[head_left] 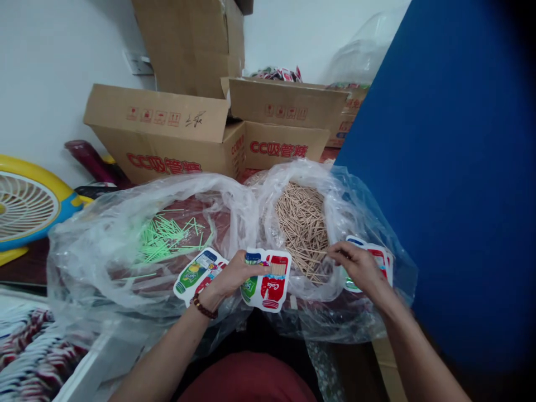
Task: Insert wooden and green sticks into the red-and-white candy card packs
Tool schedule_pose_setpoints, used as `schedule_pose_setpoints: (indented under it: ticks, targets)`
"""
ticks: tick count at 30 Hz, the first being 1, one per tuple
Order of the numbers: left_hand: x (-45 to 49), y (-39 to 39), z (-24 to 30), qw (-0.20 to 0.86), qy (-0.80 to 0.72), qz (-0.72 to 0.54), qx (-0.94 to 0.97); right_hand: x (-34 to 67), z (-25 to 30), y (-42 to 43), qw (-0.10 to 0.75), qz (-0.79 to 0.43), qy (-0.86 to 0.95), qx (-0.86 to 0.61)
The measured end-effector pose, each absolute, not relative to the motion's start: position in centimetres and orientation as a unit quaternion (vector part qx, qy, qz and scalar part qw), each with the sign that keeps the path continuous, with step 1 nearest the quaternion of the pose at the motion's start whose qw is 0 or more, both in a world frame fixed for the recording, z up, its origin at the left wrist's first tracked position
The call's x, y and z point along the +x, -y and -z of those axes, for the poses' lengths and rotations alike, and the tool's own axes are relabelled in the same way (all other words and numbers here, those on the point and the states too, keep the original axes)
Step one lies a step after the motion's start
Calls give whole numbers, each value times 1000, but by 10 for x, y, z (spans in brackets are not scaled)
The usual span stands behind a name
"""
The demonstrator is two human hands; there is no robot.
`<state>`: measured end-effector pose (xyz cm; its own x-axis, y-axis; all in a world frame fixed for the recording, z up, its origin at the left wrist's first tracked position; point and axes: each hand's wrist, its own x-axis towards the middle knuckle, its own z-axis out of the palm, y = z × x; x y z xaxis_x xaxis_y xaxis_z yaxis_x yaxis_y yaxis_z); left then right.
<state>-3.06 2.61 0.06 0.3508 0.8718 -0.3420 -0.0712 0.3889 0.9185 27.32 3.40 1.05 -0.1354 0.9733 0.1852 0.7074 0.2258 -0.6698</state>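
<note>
Held fanned in closed left hand (228, 277), just before clear bag (293, 173): card packs (270, 282); looked light, bendy, probably best gripped at edges. Pinched by right hand (355, 265) inside that bag: wooden sticks (302, 223), thin, light, snappable.

Soft, even indoor light; mild glare on the clear plastic bags (125, 234); the right edge darkens, and the corners bend and blur.

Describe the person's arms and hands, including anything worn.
No sleeves or gloves are worn. The left hand has a bracelet of dark reddish-brown beads at its wrist. The right hand shows no ring, watch or band.
</note>
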Motion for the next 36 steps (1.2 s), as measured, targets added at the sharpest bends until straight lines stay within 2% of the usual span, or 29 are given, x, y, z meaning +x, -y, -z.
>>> schedule_pose_setpoints:
  ticks: [2, 4, 9, 12, 19, 25, 31, 36]
  targets:
    - [-31, -25, 1, 678, -476, -332, 452, 267, -30, -32, 382, -251, 700, -548]
    - [-32, -23, 2, 652, -496, -322, 475, 255, -51, -29, 406, -273, 711, -506]
    - [-35, -21, -2, 631, -488, -304, 521, 226, -82, -28, 339, -259, 799, -424]
    - [-37, -20, -5, 625, -491, -310, 522, 224, -87, -30, 327, -238, 815, -414]
    - [-40, -21, -7, 619, -494, -331, 513, 230, -86, -32, 316, -224, 818, -426]
    - [-32, -21, -17, 626, -459, -273, 568, 211, -85, -37, 293, -291, 822, -392]
    - [-26, -23, -12, 667, -433, -278, 540, 186, -59, -43, 380, -474, 680, -411]
    - [-24, -24, -7, 684, -430, -299, 508, 178, -36, -39, 425, -457, 637, -452]
